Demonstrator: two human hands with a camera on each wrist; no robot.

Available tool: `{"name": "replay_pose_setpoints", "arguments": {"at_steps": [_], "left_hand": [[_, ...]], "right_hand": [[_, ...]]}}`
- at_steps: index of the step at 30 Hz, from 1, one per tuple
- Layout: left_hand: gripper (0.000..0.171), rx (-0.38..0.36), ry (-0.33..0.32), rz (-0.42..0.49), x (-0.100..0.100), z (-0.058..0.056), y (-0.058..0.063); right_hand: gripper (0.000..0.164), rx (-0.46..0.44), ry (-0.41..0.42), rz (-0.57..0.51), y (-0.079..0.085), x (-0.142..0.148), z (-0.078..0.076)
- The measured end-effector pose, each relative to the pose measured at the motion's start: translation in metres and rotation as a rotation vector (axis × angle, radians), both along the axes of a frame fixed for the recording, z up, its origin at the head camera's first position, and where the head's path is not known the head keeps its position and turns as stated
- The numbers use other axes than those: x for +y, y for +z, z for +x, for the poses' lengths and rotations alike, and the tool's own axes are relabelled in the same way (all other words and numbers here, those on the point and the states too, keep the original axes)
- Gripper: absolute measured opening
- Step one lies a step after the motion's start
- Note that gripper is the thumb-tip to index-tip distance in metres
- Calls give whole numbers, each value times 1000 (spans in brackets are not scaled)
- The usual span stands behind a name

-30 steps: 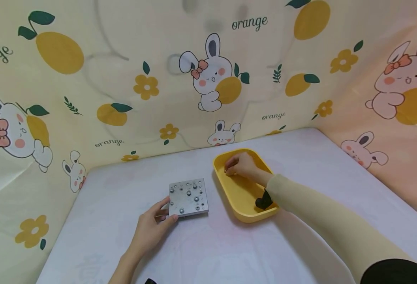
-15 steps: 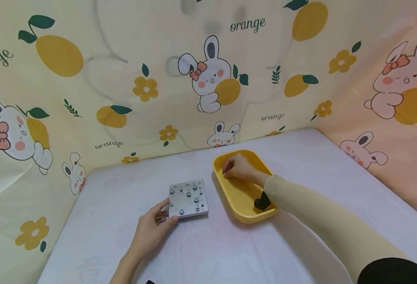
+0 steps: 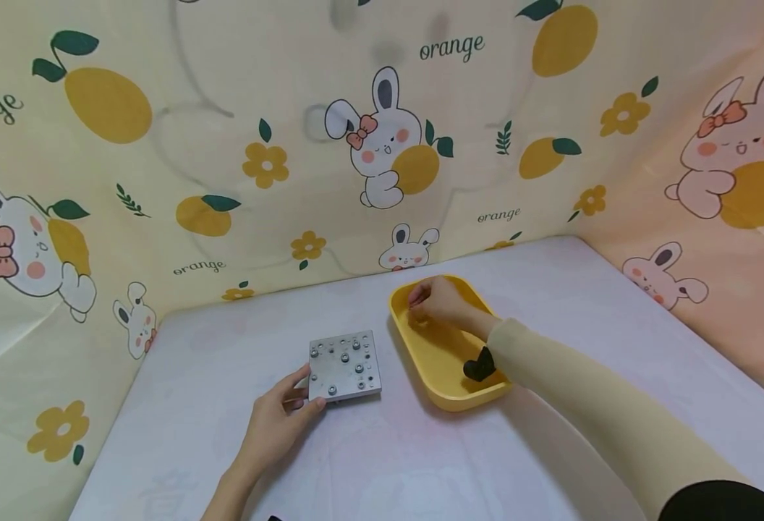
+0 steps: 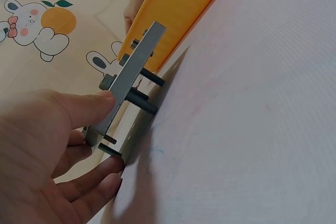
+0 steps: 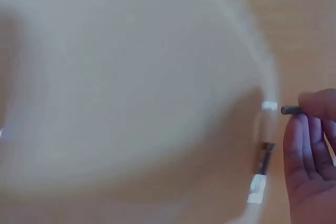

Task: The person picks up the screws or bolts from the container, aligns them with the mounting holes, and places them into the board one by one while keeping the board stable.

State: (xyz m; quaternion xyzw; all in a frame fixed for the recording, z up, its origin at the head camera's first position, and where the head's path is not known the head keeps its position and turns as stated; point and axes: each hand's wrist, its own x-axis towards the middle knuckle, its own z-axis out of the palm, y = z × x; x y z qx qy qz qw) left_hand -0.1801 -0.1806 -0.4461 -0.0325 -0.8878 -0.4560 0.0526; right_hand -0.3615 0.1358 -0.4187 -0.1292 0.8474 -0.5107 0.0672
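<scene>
My left hand (image 3: 276,420) grips the near left corner of a square metal plate (image 3: 338,370), thumb on top. Several socket-head screws stand in the plate's holes. From the left wrist, the plate (image 4: 128,80) shows edge-on, with threaded screw shanks (image 4: 140,102) sticking out of its underside above the white tabletop. My right hand (image 3: 443,302) is inside the yellow tray (image 3: 437,362), toward its far end, with fingertips low near the left wall. In the right wrist view, its thumb and fingers (image 5: 315,140) pinch a small dark screw (image 5: 290,110).
A dark heart-like shape (image 3: 480,364) shows by the right sleeve's cuff (image 3: 502,339), over the tray. Behind the white table (image 3: 226,362) hangs a printed cloth (image 3: 278,231) with rabbits and oranges. Much of the right wrist view is blurred.
My right hand has shifted slightly within the tray, its fingers turning a little. The left hand and plate hold the same place.
</scene>
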Motion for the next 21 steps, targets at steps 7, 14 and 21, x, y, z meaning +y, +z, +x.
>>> {"name": "replay_pose_setpoints", "arguments": {"at_steps": [7, 14, 21], "left_hand": [[64, -5, 4, -10, 1, 0, 0], [65, -6, -9, -8, -1, 1, -1], [64, 5, -16, -6, -4, -1, -1]], "right_hand": [[14, 89, -65, -50, 21, 0, 8], [19, 51, -110, -261, 50, -17, 51], [19, 50, -56, -330, 56, -48, 105]]}}
